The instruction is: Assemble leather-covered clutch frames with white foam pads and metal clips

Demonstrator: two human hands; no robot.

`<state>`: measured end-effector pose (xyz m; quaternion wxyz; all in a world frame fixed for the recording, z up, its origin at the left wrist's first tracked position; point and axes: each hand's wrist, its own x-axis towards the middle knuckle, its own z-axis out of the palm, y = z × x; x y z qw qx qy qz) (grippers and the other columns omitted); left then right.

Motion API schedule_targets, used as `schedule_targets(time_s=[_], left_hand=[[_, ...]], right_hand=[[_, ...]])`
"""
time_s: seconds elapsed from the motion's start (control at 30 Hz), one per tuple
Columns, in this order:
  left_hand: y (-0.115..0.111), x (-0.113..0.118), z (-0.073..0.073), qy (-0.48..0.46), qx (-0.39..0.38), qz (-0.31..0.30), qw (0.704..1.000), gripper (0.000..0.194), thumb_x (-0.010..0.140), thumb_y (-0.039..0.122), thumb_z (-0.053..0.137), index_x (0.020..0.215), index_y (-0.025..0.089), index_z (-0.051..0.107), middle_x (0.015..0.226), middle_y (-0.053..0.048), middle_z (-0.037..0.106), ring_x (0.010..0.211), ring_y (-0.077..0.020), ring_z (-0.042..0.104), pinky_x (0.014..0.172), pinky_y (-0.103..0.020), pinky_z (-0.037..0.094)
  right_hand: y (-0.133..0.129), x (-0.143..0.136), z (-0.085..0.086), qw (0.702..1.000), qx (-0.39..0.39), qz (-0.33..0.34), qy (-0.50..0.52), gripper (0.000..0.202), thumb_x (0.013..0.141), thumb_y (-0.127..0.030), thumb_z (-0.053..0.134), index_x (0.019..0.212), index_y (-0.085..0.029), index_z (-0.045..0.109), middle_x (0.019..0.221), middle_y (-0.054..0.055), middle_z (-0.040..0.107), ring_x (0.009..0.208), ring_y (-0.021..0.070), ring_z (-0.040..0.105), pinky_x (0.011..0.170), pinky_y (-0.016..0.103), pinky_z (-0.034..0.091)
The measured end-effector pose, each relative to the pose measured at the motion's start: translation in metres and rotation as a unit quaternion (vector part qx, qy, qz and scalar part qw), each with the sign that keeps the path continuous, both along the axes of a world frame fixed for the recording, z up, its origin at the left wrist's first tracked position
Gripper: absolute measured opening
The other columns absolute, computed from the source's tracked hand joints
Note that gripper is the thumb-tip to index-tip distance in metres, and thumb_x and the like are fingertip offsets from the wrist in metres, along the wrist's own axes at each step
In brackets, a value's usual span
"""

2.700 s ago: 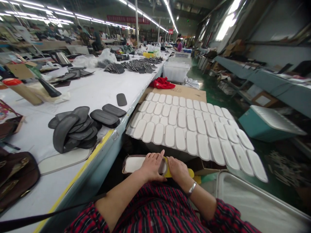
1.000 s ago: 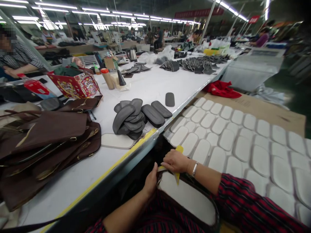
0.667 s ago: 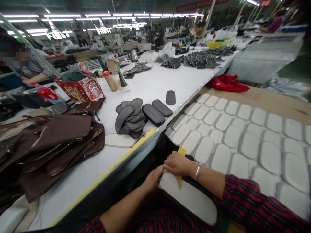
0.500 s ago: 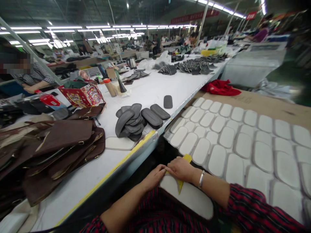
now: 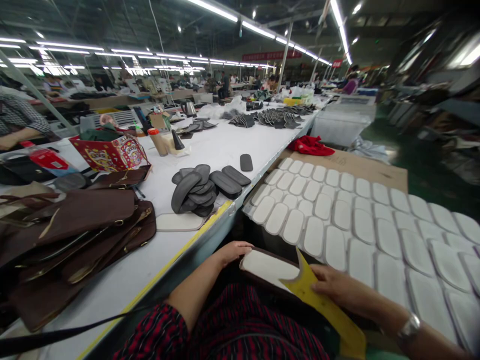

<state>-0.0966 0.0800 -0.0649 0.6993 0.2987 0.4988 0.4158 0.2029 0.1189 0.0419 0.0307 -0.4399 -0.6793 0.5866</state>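
In my lap lies an oblong piece (image 5: 275, 266) with a flat white top and dark brown sides. My left hand (image 5: 233, 251) grips its far left end, the fingertips at the rim. My right hand (image 5: 333, 284) is closed on a wide yellow strip (image 5: 325, 305) with a forked end. That end overlaps the white top, and the strip runs down toward the lower right, hiding the right part of the oblong piece.
Rows of white oval pads (image 5: 363, 225) lie on a board to my right. On the white table (image 5: 146, 260) are brown bags (image 5: 86, 215), a heap of dark grey ovals (image 5: 197, 190) and a red patterned box (image 5: 107, 152). A red cloth (image 5: 311, 145) lies beyond the pads.
My right hand has moved right, away from my left hand, carrying the yellow strip, and more of the strip shows. My left hand stays at the oblong piece's end. The view has turned right.
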Motion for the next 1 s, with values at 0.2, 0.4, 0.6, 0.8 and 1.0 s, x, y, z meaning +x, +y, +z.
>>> schedule_targets(time_s=[0.2,0.4,0.6,0.8,1.0], left_hand=[[-0.005,0.009,-0.002,-0.092,0.053,0.074,0.992,0.035,0.067,0.031,0.067,0.098,0.015,0.065,0.103,-0.009,0.065,0.092,-0.0219,0.058,0.085,-0.033,0.04],[-0.047,0.017,-0.011,-0.192,0.115,0.171,0.96,0.061,0.08,0.061,0.039,0.115,0.014,0.057,0.122,-0.011,0.056,0.117,-0.0259,0.046,0.101,-0.037,0.031],[-0.044,0.015,-0.007,-0.246,0.08,0.188,0.947,0.055,0.081,0.058,0.043,0.114,0.016,0.058,0.124,-0.01,0.054,0.112,-0.0258,0.05,0.099,-0.038,0.034],[-0.013,0.013,0.003,-0.079,0.071,0.096,0.99,0.059,0.082,0.06,0.037,0.109,0.013,0.062,0.116,-0.01,0.06,0.108,-0.0253,0.051,0.099,-0.038,0.033],[-0.016,0.023,0.01,0.094,0.107,0.091,0.986,0.056,0.085,0.057,0.029,0.099,0.017,0.065,0.1,-0.005,0.066,0.092,-0.0213,0.057,0.086,-0.032,0.04]], right_hand=[[-0.084,-0.045,-0.04,0.963,-0.221,-0.094,0.12,0.018,0.07,-0.032,0.059,0.08,-0.018,0.053,0.066,0.003,0.065,0.06,0.0195,0.062,0.06,0.031,0.048],[-0.109,-0.117,-0.067,0.917,-0.241,-0.273,0.163,0.019,0.077,-0.035,0.053,0.078,-0.017,0.046,0.055,0.002,0.061,0.048,0.0172,0.058,0.049,0.028,0.046],[-0.114,-0.158,-0.07,0.846,-0.41,-0.266,0.212,0.026,0.08,-0.039,0.056,0.082,-0.013,0.051,0.071,0.009,0.066,0.063,0.018,0.065,0.061,0.03,0.05],[-0.112,-0.159,-0.077,0.821,-0.404,-0.282,0.288,0.035,0.078,-0.044,0.058,0.092,-0.012,0.052,0.086,0.011,0.068,0.078,0.0205,0.066,0.07,0.034,0.05],[-0.116,-0.155,-0.077,0.822,-0.399,-0.296,0.279,0.042,0.076,-0.048,0.059,0.098,-0.013,0.05,0.089,0.011,0.067,0.081,0.0211,0.066,0.07,0.034,0.05]])
